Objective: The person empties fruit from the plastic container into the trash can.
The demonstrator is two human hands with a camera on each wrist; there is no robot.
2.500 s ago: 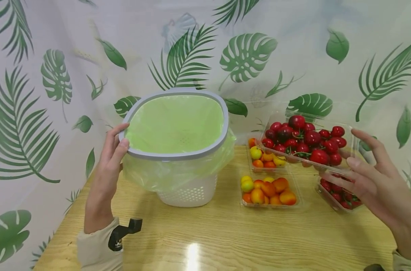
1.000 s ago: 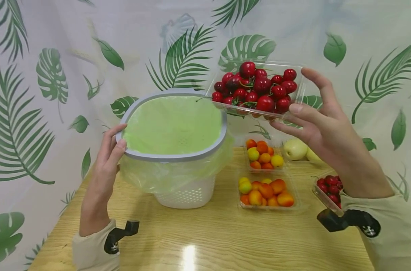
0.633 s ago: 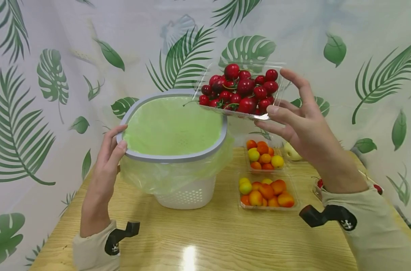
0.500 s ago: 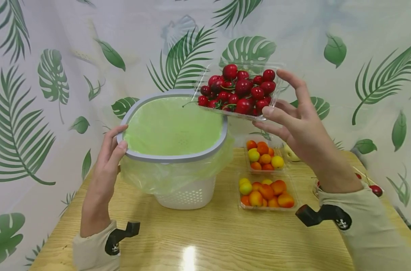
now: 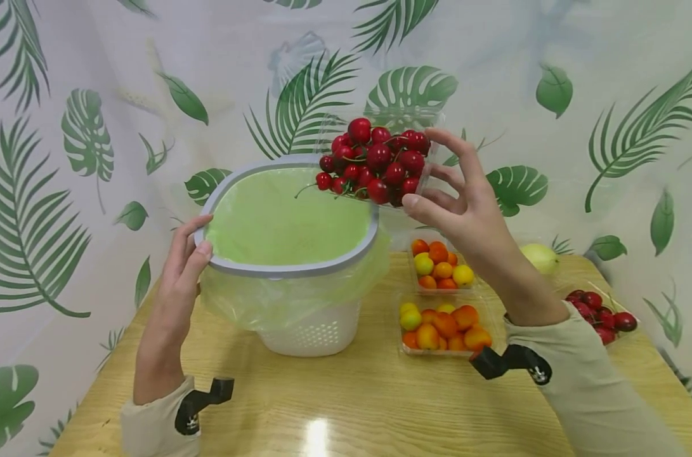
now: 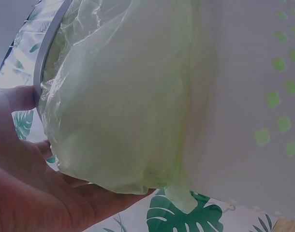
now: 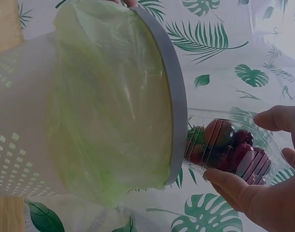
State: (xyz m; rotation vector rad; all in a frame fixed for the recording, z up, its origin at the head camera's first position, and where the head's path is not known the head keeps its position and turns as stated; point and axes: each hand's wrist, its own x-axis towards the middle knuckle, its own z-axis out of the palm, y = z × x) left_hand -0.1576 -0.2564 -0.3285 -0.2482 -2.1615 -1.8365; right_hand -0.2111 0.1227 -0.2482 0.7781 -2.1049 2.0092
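One bin (image 5: 321,331) stands on one counter (image 5: 391,406), lined with one bag (image 5: 291,301). Four trays show: one tray of cherries (image 7: 229,152) over the bin's right edge, two trays of orange and yellow fruit, one nearer (image 5: 444,353), one farther (image 5: 445,291), right of the bin, and another cherry tray (image 5: 622,337) farther right. One pale yellow fruit (image 5: 541,258) shows right of the bin too.

Looks forward and down from the head over left hand (image 5: 180,270) and right hand (image 5: 464,202), then close-up and tipped sideways from each wrist along its own hand, sharing the lined basket (image 5: 314,333) between the hands in both wrist views.
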